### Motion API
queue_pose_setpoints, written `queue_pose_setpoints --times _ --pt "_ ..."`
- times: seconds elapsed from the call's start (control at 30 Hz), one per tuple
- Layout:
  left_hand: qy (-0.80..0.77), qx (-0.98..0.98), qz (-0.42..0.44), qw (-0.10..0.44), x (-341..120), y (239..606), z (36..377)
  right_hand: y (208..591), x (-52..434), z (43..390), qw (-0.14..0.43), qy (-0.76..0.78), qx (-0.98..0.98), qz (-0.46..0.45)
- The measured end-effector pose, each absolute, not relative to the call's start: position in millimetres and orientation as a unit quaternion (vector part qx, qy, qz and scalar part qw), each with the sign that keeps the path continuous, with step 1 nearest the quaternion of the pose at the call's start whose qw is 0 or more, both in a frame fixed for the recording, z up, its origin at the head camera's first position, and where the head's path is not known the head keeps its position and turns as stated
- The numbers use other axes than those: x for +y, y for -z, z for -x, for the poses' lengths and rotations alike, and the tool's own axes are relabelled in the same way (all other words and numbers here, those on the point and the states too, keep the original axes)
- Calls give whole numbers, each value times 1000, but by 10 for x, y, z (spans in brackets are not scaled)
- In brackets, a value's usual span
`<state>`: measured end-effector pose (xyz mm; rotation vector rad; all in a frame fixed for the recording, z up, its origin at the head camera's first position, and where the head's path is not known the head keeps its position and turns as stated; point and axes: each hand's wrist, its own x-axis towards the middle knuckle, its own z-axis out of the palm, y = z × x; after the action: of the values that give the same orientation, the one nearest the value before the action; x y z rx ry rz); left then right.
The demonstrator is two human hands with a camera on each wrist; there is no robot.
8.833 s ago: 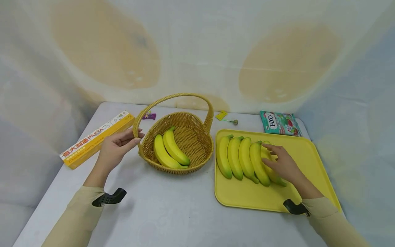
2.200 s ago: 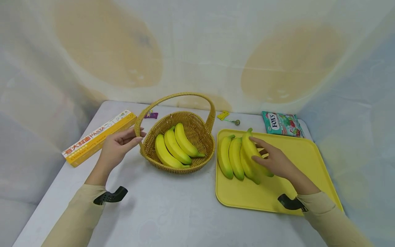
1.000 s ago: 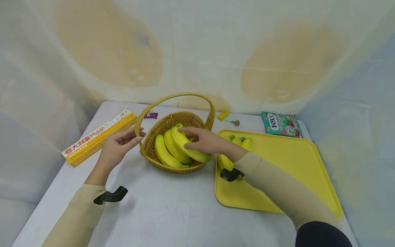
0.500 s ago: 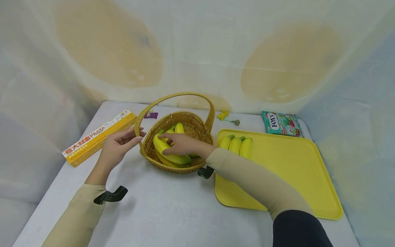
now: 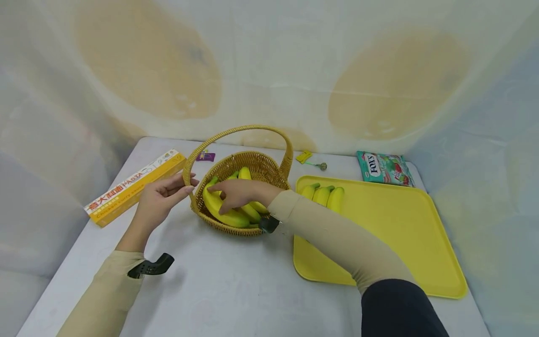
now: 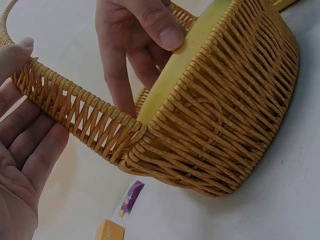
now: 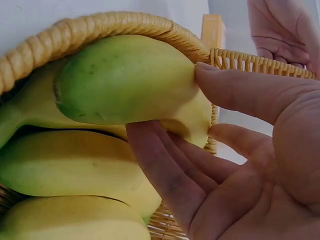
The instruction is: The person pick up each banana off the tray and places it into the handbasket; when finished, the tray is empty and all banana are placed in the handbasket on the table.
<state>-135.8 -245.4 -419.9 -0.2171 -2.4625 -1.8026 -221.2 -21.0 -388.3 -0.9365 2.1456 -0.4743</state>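
Observation:
A wicker basket (image 5: 263, 164) with a tall arched handle stands mid-table. My left hand (image 5: 153, 203) pinches the left foot of that handle (image 6: 80, 105), thumb on one side and fingers on the other in the left wrist view. Inside the basket, my right hand (image 5: 237, 194) grips a yellow banana (image 5: 212, 201) with green ends, lying over another at the left wall. In the right wrist view, the thumb and fingers hold this banana (image 7: 125, 80) from two sides; more bananas (image 7: 65, 165) lie beside it. Three bananas (image 5: 321, 195) rest on the yellow tray (image 5: 387, 234), partly hidden by my right sleeve.
A pasta box (image 5: 134, 187) lies left of the basket. Behind are a purple candy packet (image 5: 206, 157), a yellow packet (image 5: 303, 157) and a small round-headed item on a green stem (image 5: 322, 166). A FOX'S candy bag (image 5: 385, 168) lies behind the tray.
My right hand has carried bananas from the tray into the basket, most recently one to its left side, lowered there. The left hand has stayed on the handle.

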Motion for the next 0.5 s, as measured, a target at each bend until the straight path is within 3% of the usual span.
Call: queue_pose_setpoints --times 0.5 --pt "595 -799 70 46 -2451 4206 1349 3964 -100 2118 317 193 861 348"
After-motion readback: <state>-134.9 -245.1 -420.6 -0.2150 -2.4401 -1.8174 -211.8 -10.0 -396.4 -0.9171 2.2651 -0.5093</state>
